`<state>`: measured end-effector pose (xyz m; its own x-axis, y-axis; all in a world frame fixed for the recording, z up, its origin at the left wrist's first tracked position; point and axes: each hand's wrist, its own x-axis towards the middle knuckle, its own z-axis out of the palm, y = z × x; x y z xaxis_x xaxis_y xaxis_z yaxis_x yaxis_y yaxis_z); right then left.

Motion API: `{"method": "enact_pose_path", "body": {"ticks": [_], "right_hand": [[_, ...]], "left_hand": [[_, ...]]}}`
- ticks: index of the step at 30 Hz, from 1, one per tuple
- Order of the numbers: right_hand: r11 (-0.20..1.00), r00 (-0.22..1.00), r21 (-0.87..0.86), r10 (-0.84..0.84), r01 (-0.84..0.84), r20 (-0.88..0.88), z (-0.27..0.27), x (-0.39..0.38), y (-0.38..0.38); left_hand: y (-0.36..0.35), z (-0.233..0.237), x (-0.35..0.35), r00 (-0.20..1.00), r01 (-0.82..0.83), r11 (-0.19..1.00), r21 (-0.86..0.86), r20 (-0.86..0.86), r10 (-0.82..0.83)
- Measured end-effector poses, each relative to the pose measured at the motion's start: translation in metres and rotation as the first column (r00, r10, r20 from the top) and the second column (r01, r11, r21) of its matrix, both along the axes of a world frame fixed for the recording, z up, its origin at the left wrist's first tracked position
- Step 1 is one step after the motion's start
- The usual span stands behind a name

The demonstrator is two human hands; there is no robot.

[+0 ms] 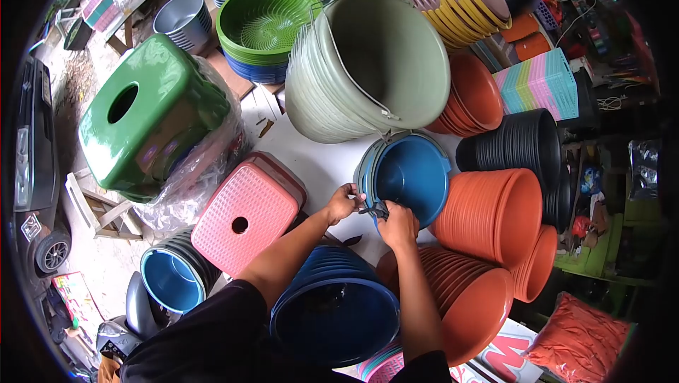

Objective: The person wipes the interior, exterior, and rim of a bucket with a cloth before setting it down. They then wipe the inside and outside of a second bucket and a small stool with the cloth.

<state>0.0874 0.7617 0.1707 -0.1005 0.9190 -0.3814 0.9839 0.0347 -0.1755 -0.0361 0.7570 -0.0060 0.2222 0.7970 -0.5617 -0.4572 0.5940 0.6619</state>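
Observation:
A blue bucket (417, 178) lies tilted in the middle, its mouth toward me, nested with several paler buckets behind its rim. My left hand (344, 203) is at the rim's left side, its fingers pinched close to a thin dark strip (373, 210). Across the lower edge of the bucket, my right hand (398, 226) has its fingers closed on the same dark strip; its exact kind is too small to make out. A large pale green bucket stack (311, 86) with a wire handle lies just above.
Nearest me are dark blue tubs (332, 280) and terracotta pots (488, 305). More terracotta pots (488, 206) and black pots (506, 139) line the right. Pink stools (247, 206) and a green stool (163, 114) stand left; a parked car (35, 135) is beyond.

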Motion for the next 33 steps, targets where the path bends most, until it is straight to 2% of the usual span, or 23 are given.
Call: {"method": "enact_pose_path", "body": {"ticks": [2,3,10,12,13,17,19,22,23,24,26,28,30,32,33], "right_hand": [[0.999,1.0,-0.035,-0.026,0.027,0.01,-0.007,-0.006,0.003],[0.996,0.999,-0.069,-0.049,0.05,0.016,-0.01,-0.011,0.006],[0.988,0.987,-0.042,-0.146,0.149,0.062,-0.017,-0.025,0.004],[0.981,0.979,-0.012,-0.194,0.195,0.06,-0.022,-0.027,0.002],[0.978,0.978,-0.036,-0.205,0.206,0.039,-0.024,-0.026,0.003],[0.979,0.979,-0.015,-0.202,0.202,0.043,-0.024,-0.028,0.002],[0.981,0.98,-0.045,-0.187,0.19,0.066,-0.021,-0.032,0.003],[0.982,0.982,-0.032,-0.184,0.186,0.051,-0.021,-0.033,0.001],[0.981,0.981,-0.048,-0.189,0.191,0.043,-0.017,-0.033,0.001],[0.978,0.978,-0.03,-0.204,0.205,0.035,-0.016,-0.032,0.001],[0.979,0.98,-0.03,-0.2,0.2,0.021,-0.018,-0.026,0.0],[0.977,0.976,-0.023,-0.215,0.214,-0.041,-0.013,-0.017,-0.002],[0.966,0.968,0.101,-0.227,0.238,-0.105,0.002,-0.017,-0.008],[0.95,0.933,0.08,-0.277,0.302,-0.23,0.023,-0.018,-0.016],[0.943,0.929,0.183,-0.217,0.279,-0.299,0.029,-0.019,-0.025]], "left_hand": [[0.001,-0.004,-0.003,0.998,0.061,0.998,0.005,0.034,-0.061],[0.0,-0.004,-0.002,0.999,0.036,0.998,-0.044,0.003,-0.036],[-0.002,-0.001,-0.002,0.998,0.036,0.998,-0.046,0.059,-0.033],[-0.003,0.001,-0.002,0.999,0.036,0.998,-0.053,0.003,-0.036],[-0.002,-0.002,-0.004,0.996,0.086,0.996,-0.031,0.026,-0.085],[-0.005,0.008,0.001,1.0,0.015,1.0,-0.004,-0.003,-0.015],[-0.009,0.025,-0.003,0.996,0.044,0.999,-0.004,-0.078,-0.044],[-0.018,0.007,-0.001,0.981,0.151,0.988,0.017,-0.124,-0.148],[-0.023,0.013,-0.003,0.965,0.172,0.985,0.018,-0.206,-0.165],[-0.028,0.016,-0.005,0.961,0.187,0.982,0.036,-0.214,-0.175],[-0.038,0.021,-0.014,0.898,0.204,0.972,0.117,-0.417,-0.138],[-0.049,0.035,-0.027,0.883,0.212,0.965,0.151,-0.453,-0.123],[-0.066,0.055,-0.046,0.878,0.232,0.95,0.207,-0.465,-0.113],[-0.089,0.088,-0.066,0.923,0.194,0.957,0.216,-0.372,-0.103],[-0.1,0.103,-0.077,0.945,0.19,0.957,0.221,-0.304,-0.118]]}}
